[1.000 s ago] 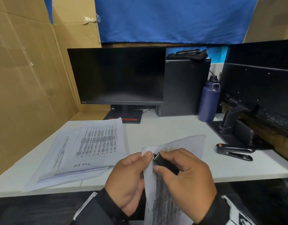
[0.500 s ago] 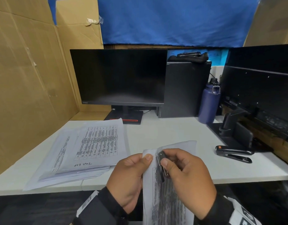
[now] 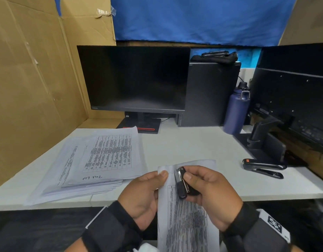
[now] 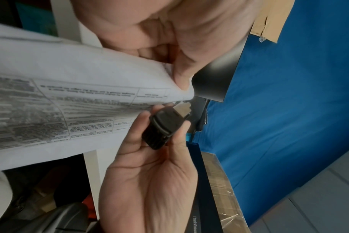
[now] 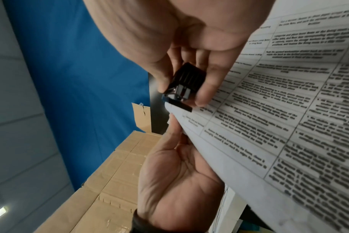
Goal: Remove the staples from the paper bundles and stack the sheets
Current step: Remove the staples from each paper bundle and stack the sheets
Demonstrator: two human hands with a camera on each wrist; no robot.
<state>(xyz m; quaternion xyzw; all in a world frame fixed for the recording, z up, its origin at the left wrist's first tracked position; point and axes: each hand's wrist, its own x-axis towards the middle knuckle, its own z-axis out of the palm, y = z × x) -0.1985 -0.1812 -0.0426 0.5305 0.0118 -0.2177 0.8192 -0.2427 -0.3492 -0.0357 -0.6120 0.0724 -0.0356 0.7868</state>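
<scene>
A printed paper bundle (image 3: 186, 222) hangs upright in front of the desk edge. My left hand (image 3: 144, 193) pinches its top left corner between thumb and fingers (image 4: 181, 78). My right hand (image 3: 211, 193) grips a small black staple remover (image 3: 181, 182) with metal claws, held at the bundle's top edge near that corner. In the right wrist view the staple remover (image 5: 186, 83) sits between thumb and fingers, claws touching the paper bundle (image 5: 289, 110). In the left wrist view the staple remover (image 4: 165, 124) shows beside the paper's corner. A stack of loose sheets (image 3: 95, 160) lies on the desk at left.
A black stapler (image 3: 262, 168) lies on the white desk (image 3: 193, 146) at right. Behind stand a dark monitor (image 3: 135, 79), a black computer case (image 3: 209, 93), a blue bottle (image 3: 237, 110) and a second monitor's stand (image 3: 262, 139). Cardboard walls (image 3: 29, 79) close off the left.
The right hand has turned the staple remover from lying flat over the paper to standing more upright at the bundle's top corner. The left hand keeps its pinch on the corner.
</scene>
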